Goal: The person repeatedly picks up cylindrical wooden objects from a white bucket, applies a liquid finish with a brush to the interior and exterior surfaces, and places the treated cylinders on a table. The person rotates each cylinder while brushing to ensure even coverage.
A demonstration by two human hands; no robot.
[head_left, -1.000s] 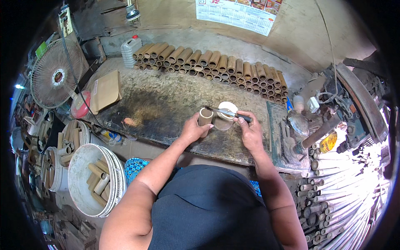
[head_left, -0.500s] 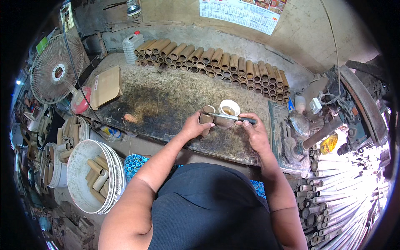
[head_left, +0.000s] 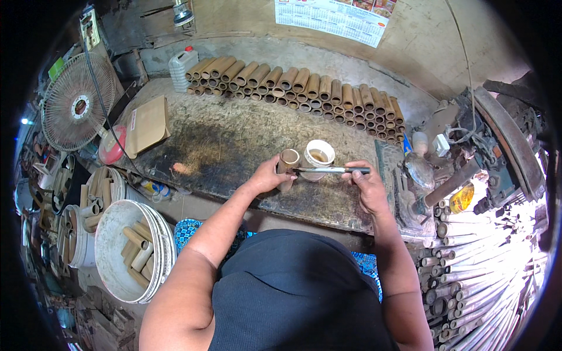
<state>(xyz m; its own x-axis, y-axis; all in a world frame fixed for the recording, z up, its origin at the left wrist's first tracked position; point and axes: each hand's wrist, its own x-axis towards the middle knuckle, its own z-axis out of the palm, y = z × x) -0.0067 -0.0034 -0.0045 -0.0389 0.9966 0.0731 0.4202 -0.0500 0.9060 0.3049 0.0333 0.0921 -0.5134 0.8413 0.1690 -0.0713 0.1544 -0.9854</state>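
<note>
My left hand is wrapped round an upright bamboo tube, its open end facing up. My right hand grips a slim tool with a dark handle and a silvery shaft, held nearly level. Its tip touches the side of the tube near my left fingers; the tip is too small to make out. Behind the shaft a white cup with brownish liquid in it stands on the worn workbench, between my two hands.
Stacked bamboo tubes line the back of the bench, beside a plastic jug. A cardboard piece and a fan are at the left. White buckets hold more tubes. A vise-like metal tool and bamboo poles fill the right.
The tool's tip has gone from the tube's top rim down to its side. My right hand has moved slightly right, and the tool now lies more level.
</note>
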